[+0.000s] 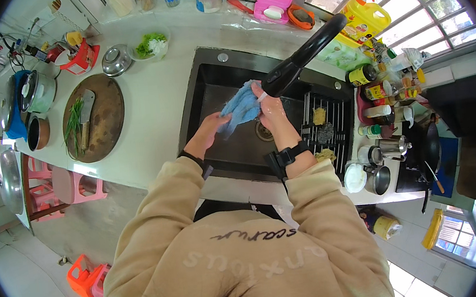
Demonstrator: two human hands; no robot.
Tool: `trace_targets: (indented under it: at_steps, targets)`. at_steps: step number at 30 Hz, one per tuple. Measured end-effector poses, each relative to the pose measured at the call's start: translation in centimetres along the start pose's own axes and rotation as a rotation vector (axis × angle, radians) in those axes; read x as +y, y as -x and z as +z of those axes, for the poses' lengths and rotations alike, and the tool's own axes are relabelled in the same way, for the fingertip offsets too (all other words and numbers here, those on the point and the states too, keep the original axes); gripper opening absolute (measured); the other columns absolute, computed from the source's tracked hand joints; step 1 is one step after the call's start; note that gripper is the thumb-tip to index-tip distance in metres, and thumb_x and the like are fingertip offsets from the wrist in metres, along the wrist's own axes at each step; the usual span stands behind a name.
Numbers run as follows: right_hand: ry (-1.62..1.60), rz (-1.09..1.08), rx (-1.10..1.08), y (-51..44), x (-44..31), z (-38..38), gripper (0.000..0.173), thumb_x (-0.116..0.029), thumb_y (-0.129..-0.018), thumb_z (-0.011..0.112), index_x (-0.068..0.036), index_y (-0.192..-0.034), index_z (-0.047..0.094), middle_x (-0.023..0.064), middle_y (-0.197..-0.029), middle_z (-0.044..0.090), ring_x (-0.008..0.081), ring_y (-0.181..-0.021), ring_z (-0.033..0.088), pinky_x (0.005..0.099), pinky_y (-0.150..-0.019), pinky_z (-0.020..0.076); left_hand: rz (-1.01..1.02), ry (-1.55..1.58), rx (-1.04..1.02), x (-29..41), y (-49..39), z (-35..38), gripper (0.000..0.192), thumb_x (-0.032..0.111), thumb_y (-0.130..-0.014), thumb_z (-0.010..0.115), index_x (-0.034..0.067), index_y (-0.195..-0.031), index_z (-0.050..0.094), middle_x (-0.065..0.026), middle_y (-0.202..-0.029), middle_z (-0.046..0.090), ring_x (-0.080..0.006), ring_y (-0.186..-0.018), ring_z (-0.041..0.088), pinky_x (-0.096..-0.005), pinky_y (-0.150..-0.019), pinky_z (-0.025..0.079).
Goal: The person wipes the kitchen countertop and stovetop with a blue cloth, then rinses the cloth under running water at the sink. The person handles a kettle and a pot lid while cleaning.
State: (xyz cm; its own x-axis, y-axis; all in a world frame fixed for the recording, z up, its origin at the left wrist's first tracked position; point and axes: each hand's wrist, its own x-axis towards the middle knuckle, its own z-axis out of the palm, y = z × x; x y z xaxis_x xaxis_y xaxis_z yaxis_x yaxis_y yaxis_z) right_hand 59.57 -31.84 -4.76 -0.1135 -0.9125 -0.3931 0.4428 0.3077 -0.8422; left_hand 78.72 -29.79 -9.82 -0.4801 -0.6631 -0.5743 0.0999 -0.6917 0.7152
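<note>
Over a dark kitchen sink (221, 154) I hold a blue cloth (241, 106) stretched between both hands. My left hand (210, 129) grips its lower left end. My right hand (271, 109) has the upper right part, directly under the spout of the black faucet (284, 74). A short pale stream of water shows at the spout and wets that hand. Below the right hand, the metal drain (263, 130) is partly hidden by the wrist.
A rack (324, 100) with scrubbers spans the sink's right side. On the left counter lie a round chopping board (110, 135), a cleaver (87, 107) and green stalks (74, 126). Bottles, jars and a yellow detergent jug (363, 18) crowd the right, beside a stove (413, 160).
</note>
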Motion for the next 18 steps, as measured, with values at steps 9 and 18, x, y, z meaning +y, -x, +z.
trace_targets:
  at_steps: [9, 18]
  targets:
    - [0.551, -0.293, 0.022, 1.5, 0.6, -0.8, 0.017, -0.018, -0.090, 0.064, -0.007, -0.103, 0.065, 0.0110, -0.104, 0.065, 0.0290, -0.094, 0.061, 0.0376, -0.082, 0.0483, 0.179, 0.990, -0.374, -1.3, -6.6, 7.0, 0.043, 0.042, -0.103, 0.044, 0.007, -0.123, 0.057, -0.0081, -0.116, 0.065, -0.0231, -0.108, 0.061, -0.0409, -0.099, 0.046]
    - [1.587, -1.003, -0.338, 5.6, -0.9, -4.5, 0.029, -0.023, -0.084, 0.063, -0.014, -0.111, 0.057, 0.0146, -0.136, 0.048, 0.0377, -0.135, 0.037, 0.0549, -0.110, 0.0252, -0.015, 0.908, -0.421, -0.3, -7.5, 7.9, 0.028, 0.030, -0.101, 0.046, 0.010, -0.101, 0.065, -0.0067, -0.098, 0.069, -0.0234, -0.094, 0.066, -0.0394, -0.086, 0.053]
